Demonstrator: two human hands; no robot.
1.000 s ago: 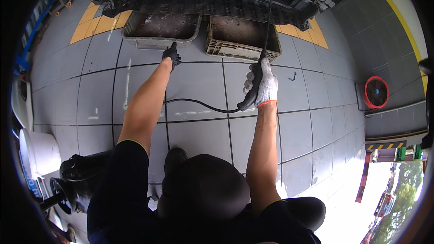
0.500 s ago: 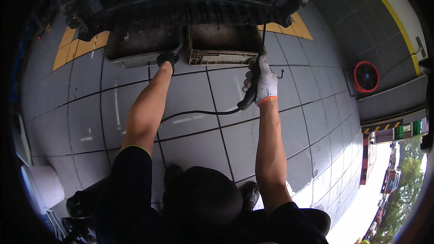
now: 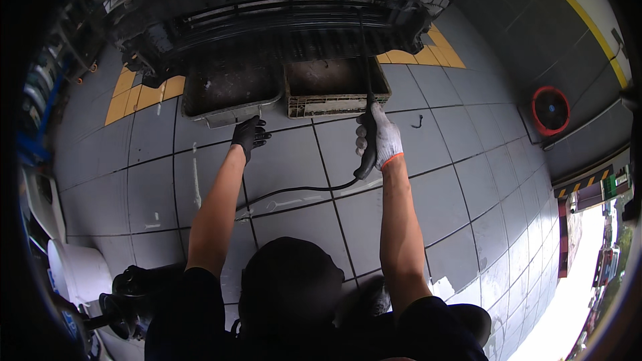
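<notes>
My right hand [image 3: 382, 137], in a white knit glove with an orange cuff, is wrapped round a black-handled tool [image 3: 368, 155]. The tool's long thin rod points away from me, up to the large black vehicle part [image 3: 267, 23] above the floor; where its tip ends is hard to see. From the handle's near end a black cord or hose [image 3: 294, 189] curves off to the left. My left hand [image 3: 251, 136], gloved in black, holds nothing and has its fingers spread. It is just short of the near rim of a dark grey bin [image 3: 234, 117].
A dirty crate [image 3: 334, 105] stands right of the bin, both partly under the vehicle part. A small dark hook-shaped piece [image 3: 419, 121] lies on the tiles. A red-rimmed fan [image 3: 551, 111] stands at the right wall, a white bucket [image 3: 77, 271] at the lower left.
My left hand has come back from the bin's edge and its fingers have spread. The tool's rod has swung left. The whole view has shifted.
</notes>
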